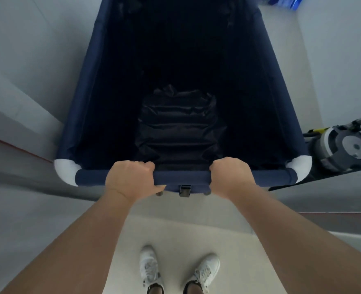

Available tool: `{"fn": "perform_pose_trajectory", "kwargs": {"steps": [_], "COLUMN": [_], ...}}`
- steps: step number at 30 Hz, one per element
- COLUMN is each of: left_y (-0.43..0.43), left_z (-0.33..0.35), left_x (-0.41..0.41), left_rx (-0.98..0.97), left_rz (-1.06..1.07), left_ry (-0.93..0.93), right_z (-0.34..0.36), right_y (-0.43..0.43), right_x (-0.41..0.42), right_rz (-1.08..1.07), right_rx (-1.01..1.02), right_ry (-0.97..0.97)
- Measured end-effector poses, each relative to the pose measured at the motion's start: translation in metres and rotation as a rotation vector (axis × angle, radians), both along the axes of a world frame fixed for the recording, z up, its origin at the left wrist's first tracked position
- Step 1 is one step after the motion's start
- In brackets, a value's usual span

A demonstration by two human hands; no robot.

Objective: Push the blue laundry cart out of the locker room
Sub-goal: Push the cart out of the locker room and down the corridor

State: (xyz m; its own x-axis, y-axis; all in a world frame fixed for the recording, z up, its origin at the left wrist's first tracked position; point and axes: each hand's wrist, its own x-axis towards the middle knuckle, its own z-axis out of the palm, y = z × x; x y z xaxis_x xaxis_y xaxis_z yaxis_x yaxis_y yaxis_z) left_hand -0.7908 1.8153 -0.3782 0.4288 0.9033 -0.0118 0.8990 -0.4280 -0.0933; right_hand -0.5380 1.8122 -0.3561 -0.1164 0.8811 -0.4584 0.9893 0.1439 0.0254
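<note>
The blue laundry cart [86, 85] fills the upper middle of the head view, a deep navy fabric bin with white corner joints. Dark crumpled fabric [178, 126] lies at its bottom. My left hand [130, 179] is wrapped around the near rim bar left of centre. My right hand [232, 177] grips the same bar right of centre. A black buckle [184, 190] hangs from the bar between them. My white shoes [149, 270] stand on pale floor below.
Grey walls close in on both sides of the cart, the left wall [26, 71] and the right wall [345, 60]. A grey floor-cleaning machine [345, 145] stands just right of the cart's near corner. Blue packaging [285, 2] lies at the top right.
</note>
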Motion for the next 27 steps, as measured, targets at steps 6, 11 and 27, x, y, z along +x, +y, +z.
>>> {"fn": "perform_pose_trajectory", "kwargs": {"steps": [6,11,27], "left_y": [0.028,0.055,0.137], "left_z": [0.002,-0.001,0.003], "left_x": [0.0,0.01,0.005], "left_rx": [0.003,0.033,0.04], "left_rz": [-0.135,-0.202,-0.386], "left_ry": [-0.003,-0.015,0.093], "right_z": [0.002,0.0,-0.005], "right_y": [-0.006,0.001,0.036], "right_x": [-0.002,0.002,-0.019], "right_rz": [-0.132,-0.201,-0.403], "right_rx": [0.005,0.045,0.051], "right_ry": [-0.014,-0.027,-0.027]}}
